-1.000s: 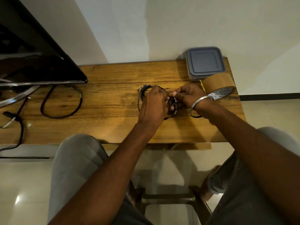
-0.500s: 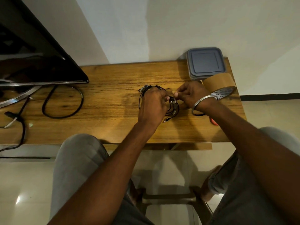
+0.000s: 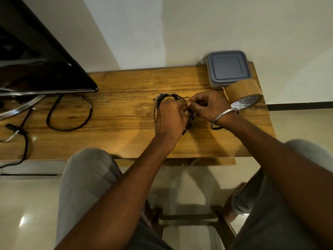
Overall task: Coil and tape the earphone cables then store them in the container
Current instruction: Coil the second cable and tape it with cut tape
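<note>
The left hand (image 3: pixel 170 120) is closed around a black coil of earphone cables (image 3: pixel 189 118), holding it just above the counter (image 3: pixel 117 112). The right hand (image 3: pixel 210 107), with a metal bangle (image 3: pixel 222 117) on its wrist, pinches the coil at its upper right side, fingertips meeting those of the left hand. Just beyond the right hand a roll of brown tape (image 3: pixel 242 93) lies tilted on the counter, touching a lidded grey container (image 3: pixel 228 68) at the far right corner against the wall. The counter is warm brown wood with strong grain. On its left end a dark screen (image 3: pixel 36 56) stands on a curved metal foot, and a black power cord (image 3: pixel 70 116) loops beside it. Pale walls rise behind; glossy light floor tiles lie below, between the person's grey-trousered knees.
</note>
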